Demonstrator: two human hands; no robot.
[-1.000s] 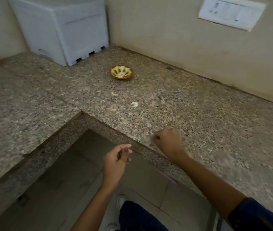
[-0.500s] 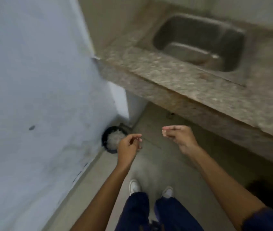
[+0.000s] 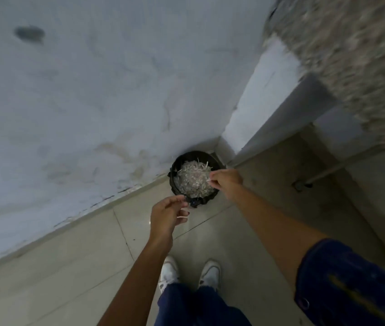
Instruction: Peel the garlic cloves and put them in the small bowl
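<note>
Garlic skins (image 3: 194, 181), pale and papery, fill a black bin (image 3: 213, 158) standing on the tiled floor (image 3: 81, 250) in the corner against a white wall (image 3: 92, 90), as a person reaches both arms down toward it. The right hand (image 3: 225, 181) hovers over the bin's near rim, fingers curled and pinching a pale sliver, apparently peel. The left hand (image 3: 166, 215) hangs just short of the bin, fingers bent around something light; what exactly it holds cannot be told. No cloves and no small bowl are in view, so where they lie cannot be said. This looks like clearing waste rather than peeling; the next move would call for letting go over the heap, not the floor. White shoes (image 3: 190, 272) stand below, and the blurred granite counter (image 3: 351, 55) edges in at upper right.
</note>
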